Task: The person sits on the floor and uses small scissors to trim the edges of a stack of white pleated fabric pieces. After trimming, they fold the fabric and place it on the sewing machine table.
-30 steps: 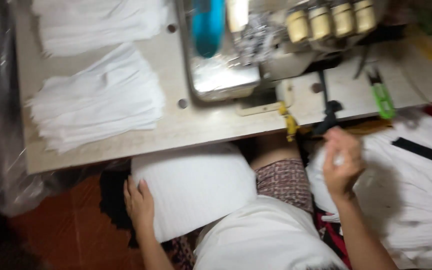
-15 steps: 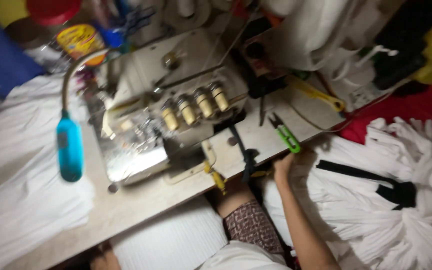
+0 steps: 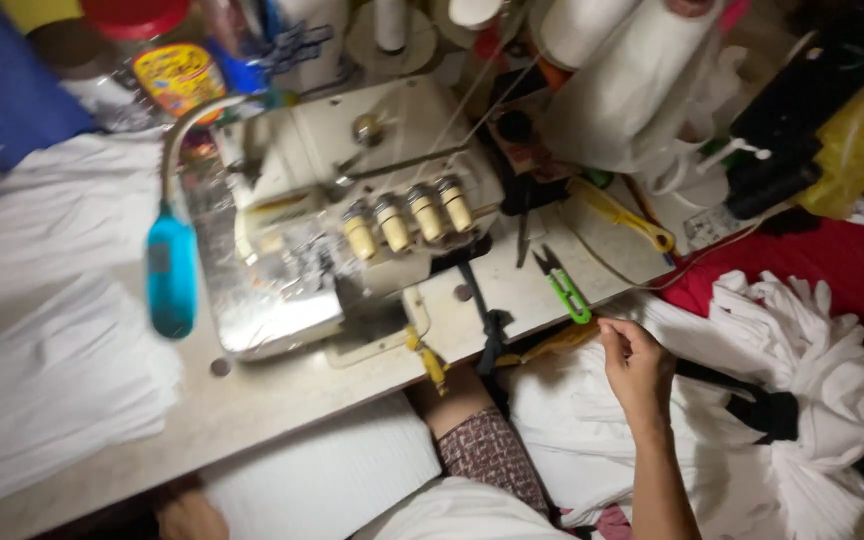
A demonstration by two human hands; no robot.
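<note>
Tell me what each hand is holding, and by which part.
The right hand pinches something thin by the green thread snips; what it is cannot be told. The left hand is barely visible; any hold is hidden.

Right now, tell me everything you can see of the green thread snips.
The green thread snips are small, with a bright green loop handle, plastic by the look, and two short dark blades spread open, pointing away from the person. They lie flat on the pale table near its edge, right of the sewing machine. The right hand is just below them, not visibly touching.

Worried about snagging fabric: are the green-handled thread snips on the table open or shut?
Open: the green-handled thread snips lie flat, their dark blades spread apart.
</note>
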